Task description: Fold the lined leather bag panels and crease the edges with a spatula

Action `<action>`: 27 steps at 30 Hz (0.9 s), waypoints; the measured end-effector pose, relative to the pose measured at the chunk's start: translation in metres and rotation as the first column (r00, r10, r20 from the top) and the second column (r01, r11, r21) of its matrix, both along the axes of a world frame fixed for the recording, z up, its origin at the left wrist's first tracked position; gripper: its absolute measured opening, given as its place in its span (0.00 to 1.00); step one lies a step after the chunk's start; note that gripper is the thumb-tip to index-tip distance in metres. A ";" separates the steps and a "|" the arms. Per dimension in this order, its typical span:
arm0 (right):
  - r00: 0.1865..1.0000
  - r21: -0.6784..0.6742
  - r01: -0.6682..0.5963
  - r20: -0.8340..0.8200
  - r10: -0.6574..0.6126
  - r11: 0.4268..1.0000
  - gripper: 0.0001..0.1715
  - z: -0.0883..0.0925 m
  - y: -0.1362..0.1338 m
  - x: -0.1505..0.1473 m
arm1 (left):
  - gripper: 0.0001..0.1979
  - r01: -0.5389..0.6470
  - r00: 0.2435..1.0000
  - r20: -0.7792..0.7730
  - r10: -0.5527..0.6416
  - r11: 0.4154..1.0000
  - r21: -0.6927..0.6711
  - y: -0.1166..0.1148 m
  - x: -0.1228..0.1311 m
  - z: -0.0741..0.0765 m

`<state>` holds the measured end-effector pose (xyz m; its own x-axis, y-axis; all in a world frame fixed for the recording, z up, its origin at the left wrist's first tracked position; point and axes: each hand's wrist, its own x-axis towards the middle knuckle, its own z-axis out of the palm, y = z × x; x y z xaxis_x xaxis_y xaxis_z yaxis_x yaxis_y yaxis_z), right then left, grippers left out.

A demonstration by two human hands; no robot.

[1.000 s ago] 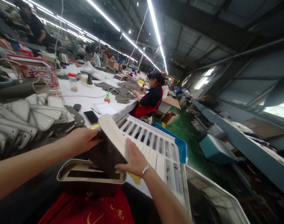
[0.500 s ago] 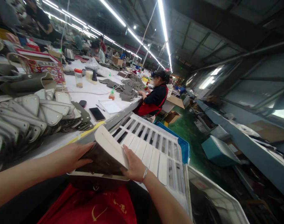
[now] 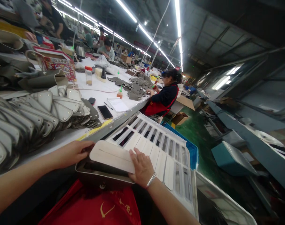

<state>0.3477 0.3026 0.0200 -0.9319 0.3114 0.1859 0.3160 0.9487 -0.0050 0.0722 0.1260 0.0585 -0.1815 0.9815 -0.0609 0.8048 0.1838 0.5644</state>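
Note:
A dark bag body (image 3: 105,182) with a small metal clasp lies across my lap, its upper side open. Over the opening lies a pale board (image 3: 112,156) with rounded corners and a line along its length. My left hand (image 3: 80,151) has its fingers curled at the left end of the bag, by the board's corner; the fingertips are partly hidden. At the right end, my right hand (image 3: 142,165), with a bracelet at the wrist, grips the board with the thumb low and the fingers on top.
A white slatted crate (image 3: 180,147) stands at right, with several pale boards (image 3: 154,153) on it. Stacked grey riveted pieces (image 3: 41,109), a phone (image 3: 105,112) and a glue bottle (image 3: 119,93) lie on the table. A co-worker (image 3: 166,93) sits farther along.
The pale board has tipped down from a raised slant to lie flatter over the bag's opening. My left fingers have drawn back to the bag's left end. The camera view has shifted slightly.

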 end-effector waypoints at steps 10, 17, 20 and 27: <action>0.989 0.147 -0.146 0.010 0.146 0.978 0.49 -0.005 -0.003 -0.013 | 0.23 -0.422 0.885 0.281 0.372 0.896 0.139 -0.030 0.001 -0.039; 0.982 0.201 -0.180 0.085 0.166 0.963 0.51 -0.002 -0.011 -0.010 | 0.18 -0.234 0.969 0.109 0.221 0.965 0.119 -0.008 0.013 -0.047; 0.989 0.229 -0.140 0.086 0.123 0.963 0.52 -0.004 -0.012 -0.010 | 0.18 -0.228 0.973 0.050 0.224 0.966 0.124 0.004 0.011 -0.050; 0.973 0.144 -0.208 0.137 0.188 0.967 0.53 -0.001 -0.012 -0.008 | 0.24 -0.175 0.985 0.003 0.175 0.984 0.036 -0.001 0.003 -0.055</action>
<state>0.3394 0.2903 0.0187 -0.9905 0.0942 0.0997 0.1107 0.9783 0.1754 0.0753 0.1247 0.0031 -0.3503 0.9363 -0.0264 0.7623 0.3013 0.5727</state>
